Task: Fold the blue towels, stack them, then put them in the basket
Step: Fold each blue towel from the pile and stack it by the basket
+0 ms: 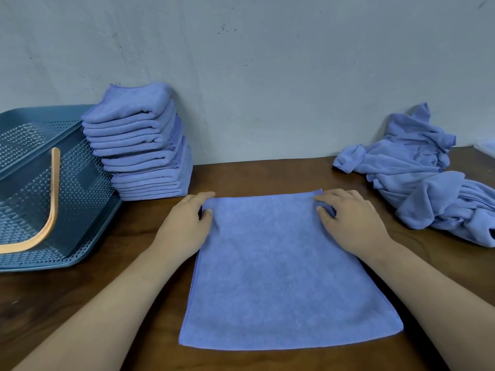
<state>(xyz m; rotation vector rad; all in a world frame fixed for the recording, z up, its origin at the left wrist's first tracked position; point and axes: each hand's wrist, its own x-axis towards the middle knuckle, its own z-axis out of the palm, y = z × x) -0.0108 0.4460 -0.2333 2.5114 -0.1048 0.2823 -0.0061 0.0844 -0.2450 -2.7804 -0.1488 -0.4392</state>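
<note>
**Far corners pinched, first fold ready to go**

One towel [281, 263] lies spread flat on the worktop [80, 303], square to the person. The left grip [184, 223] pinches the far left corner, thumb on top and fingers over the edge. The right grip [351, 218] pinches the far right corner, with a small ruck of cloth bunched by its thumb. Both are closed on the towel, nothing else in hand.

Over on the left, the stack [142, 145] of folded towels stands against the wall, leaning a little at the top, just beside the basket [80, 199], which shows no towels inside. On the right, the pile [417, 172] of unfolded ones sits well apart from the work.

By my reading the job is somewhere past the middle: plenty folded, several to go, basket step not yet begun. The step in hand looks like the first fold, far edge to near edge.

To do it well, lift both corners together and level, carry them straight toward the body, and land each on its matching near corner. Then smooth from the crease outward. That ruck at the right thumb wants pulling taut first, or the fold goes skewed. Match the size of those in the stack, because that tower leans and an odd one could tip it.
</note>
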